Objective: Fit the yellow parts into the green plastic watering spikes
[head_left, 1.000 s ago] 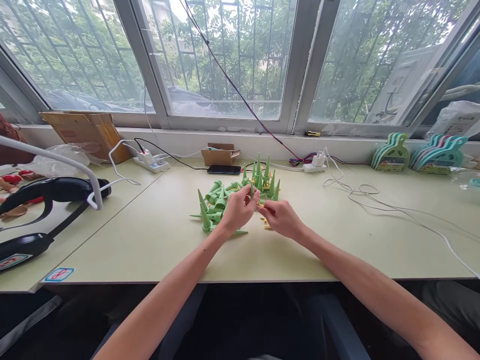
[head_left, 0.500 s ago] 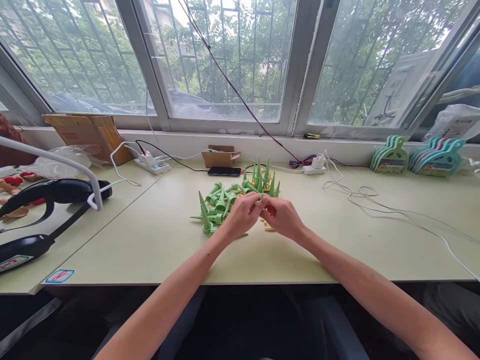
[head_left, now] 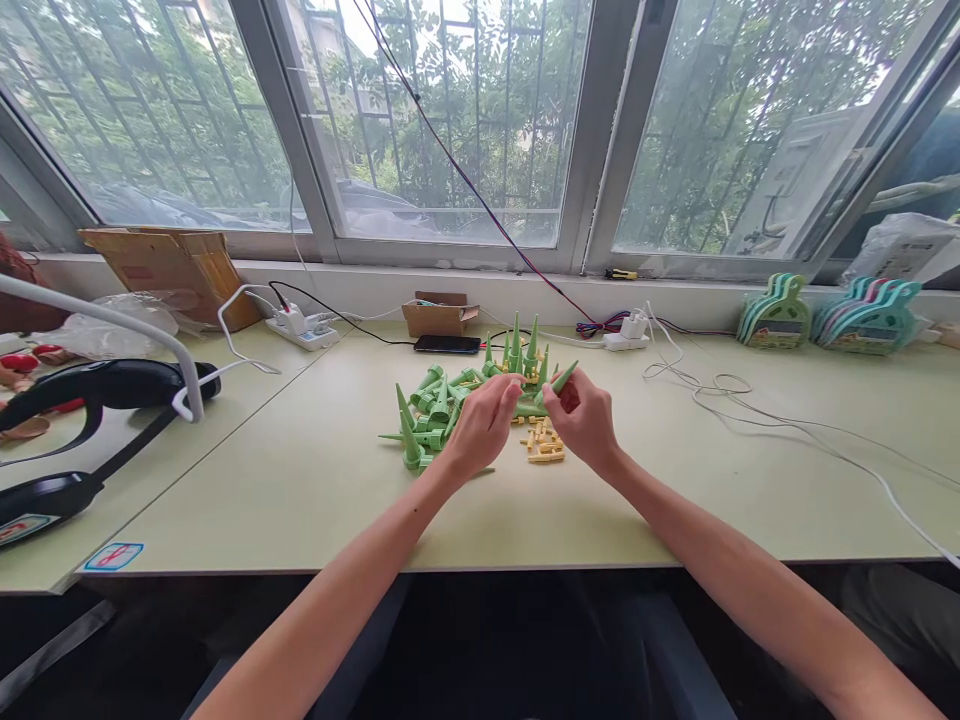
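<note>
On a pale table (head_left: 300, 490), a person's right hand (head_left: 589, 415) is pinching a green spike (head_left: 564, 377), its point tilting between one and two o'clock, perhaps so the other end is facing the left hand (head_left: 484, 418) (whether that one is gripping anything, I cannot tell). Loose spikes (head_left: 442, 400) are lying at the left hand's nine o'clock, yellow pegs (head_left: 546, 457) at the right's eight, seemingly for easy reach.

A pale yellow-green tabletop (head_left: 262, 500), seamed at the left, meets a white ledge (head_left: 375, 285). Above it, wide grey-framed windows (head_left: 472, 150) admit daylight; dark bars (head_left: 508, 110) and leafy green trees (head_left: 705, 150) show outside.
</note>
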The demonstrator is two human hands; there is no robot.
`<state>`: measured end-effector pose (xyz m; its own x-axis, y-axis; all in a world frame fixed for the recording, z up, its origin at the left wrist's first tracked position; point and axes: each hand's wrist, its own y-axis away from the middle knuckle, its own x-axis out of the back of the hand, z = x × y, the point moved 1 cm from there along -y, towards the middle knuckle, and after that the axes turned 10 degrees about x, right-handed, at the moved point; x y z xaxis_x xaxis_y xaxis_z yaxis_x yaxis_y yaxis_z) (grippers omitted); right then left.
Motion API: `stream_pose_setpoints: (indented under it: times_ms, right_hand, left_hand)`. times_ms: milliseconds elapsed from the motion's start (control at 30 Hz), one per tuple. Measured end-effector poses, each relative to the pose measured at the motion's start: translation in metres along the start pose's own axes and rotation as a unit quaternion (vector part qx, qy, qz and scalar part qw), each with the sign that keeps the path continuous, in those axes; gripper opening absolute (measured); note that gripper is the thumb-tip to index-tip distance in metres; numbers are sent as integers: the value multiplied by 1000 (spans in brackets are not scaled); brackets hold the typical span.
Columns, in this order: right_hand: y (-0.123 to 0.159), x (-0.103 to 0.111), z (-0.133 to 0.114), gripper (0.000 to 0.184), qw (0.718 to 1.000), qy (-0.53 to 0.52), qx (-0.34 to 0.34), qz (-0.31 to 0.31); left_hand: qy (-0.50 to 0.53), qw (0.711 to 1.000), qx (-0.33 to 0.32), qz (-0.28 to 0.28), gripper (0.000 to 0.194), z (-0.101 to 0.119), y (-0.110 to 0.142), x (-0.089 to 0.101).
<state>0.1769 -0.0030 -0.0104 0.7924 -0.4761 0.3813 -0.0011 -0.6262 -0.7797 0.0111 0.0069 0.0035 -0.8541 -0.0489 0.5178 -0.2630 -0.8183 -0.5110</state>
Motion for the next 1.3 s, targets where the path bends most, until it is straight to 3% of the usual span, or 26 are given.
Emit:
stream_pose_setpoints:
  times_ms: [67, 200, 500, 900, 1067, 1300]
  right_hand:
    - [-2, 3, 6, 20, 999, 36, -11, 21]
    - [-3, 2, 16, 34, 996, 84, -13, 3]
    - [-11, 9, 30, 38, 988, 141, -36, 45]
    - [-12, 6, 56, 40, 973, 201, -107, -31]
    - [-12, 5, 65, 39, 964, 204, -141, -101]
    - [-14, 1, 70, 46, 970, 168, -125, -125]
  left_hand:
    - [-3, 1000, 2, 11, 42, -1, -1, 0]
    - [-16, 1000, -11, 24, 40, 0, -1, -1]
    - [-40, 999, -6, 18, 41, 0, -1, -2]
    - [-50, 999, -18, -4, 39, -1, 0, -4]
    - [-59, 998, -23, -9, 38, -3, 0, -5]
    - [-65, 997, -37, -28, 38, -3, 2, -8]
